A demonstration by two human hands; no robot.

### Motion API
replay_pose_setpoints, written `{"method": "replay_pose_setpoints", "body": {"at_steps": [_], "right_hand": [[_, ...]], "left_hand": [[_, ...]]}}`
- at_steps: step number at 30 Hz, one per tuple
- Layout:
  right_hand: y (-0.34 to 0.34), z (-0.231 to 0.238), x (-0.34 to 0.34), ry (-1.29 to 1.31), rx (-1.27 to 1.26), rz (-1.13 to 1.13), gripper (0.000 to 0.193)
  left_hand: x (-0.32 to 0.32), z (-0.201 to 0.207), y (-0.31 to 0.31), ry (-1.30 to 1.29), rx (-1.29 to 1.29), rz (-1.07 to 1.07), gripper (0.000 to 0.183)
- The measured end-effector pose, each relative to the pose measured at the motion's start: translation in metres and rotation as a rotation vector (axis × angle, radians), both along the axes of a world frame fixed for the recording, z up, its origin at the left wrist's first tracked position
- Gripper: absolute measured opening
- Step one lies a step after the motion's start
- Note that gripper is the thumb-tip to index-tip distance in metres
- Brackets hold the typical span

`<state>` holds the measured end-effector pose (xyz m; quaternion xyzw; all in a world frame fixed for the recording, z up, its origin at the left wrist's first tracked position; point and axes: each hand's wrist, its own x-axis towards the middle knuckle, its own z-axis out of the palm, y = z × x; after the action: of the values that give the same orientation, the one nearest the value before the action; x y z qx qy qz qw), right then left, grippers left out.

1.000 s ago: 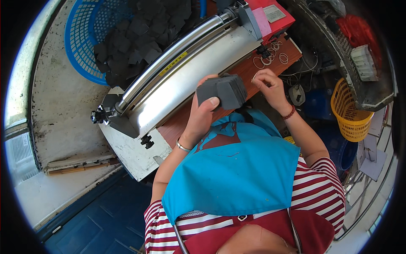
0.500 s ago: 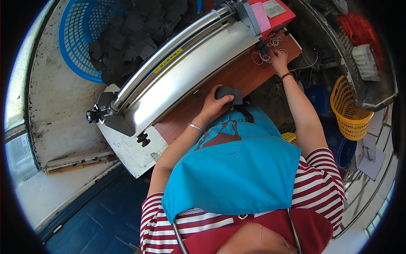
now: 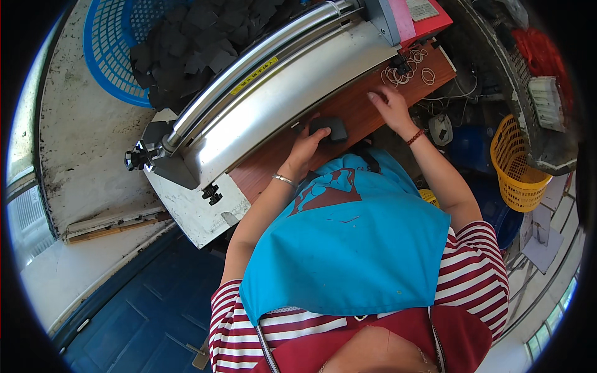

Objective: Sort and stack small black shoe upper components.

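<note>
My left hand (image 3: 306,144) is closed on a small stack of dark grey square pieces (image 3: 331,129), thumb on top, over the brown wooden board (image 3: 360,102). My right hand (image 3: 393,109) hovers over the board's right part, fingers apart and nothing in them. Beyond it lie loops of thin pale cord (image 3: 403,73) by a black knob. Along the board's far side runs a machine with a shiny metal roller (image 3: 249,73) and a sloping metal plate (image 3: 273,107).
A blue plastic basket (image 3: 111,57) and a heap of dark square pieces (image 3: 186,53) stand behind the roller. The machine's red end housing (image 3: 429,25) is at the far right. To the right are a yellow basket (image 3: 521,186) and blue drums (image 3: 471,148).
My right hand has come away from the pale cord, back toward me and slightly left, and its fingers have opened. My left hand still holds the dark pieces, nearly in place.
</note>
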<state>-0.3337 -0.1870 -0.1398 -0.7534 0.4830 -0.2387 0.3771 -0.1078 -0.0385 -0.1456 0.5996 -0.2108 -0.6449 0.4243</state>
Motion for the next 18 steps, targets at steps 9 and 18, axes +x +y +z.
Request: {"method": "replay_pose_setpoints", "body": {"at_steps": [9, 18], "right_hand": [[0.065, 0.03, 0.046, 0.198, -0.048, 0.36, 0.04], [0.071, 0.02, 0.046, 0.075, -0.016, 0.204, 0.03]], "left_hand": [[-0.008, -0.005, 0.001, -0.041, -0.07, 0.008, 0.062], [-0.008, -0.002, 0.0, 0.004, -0.115, 0.008, 0.063]]}}
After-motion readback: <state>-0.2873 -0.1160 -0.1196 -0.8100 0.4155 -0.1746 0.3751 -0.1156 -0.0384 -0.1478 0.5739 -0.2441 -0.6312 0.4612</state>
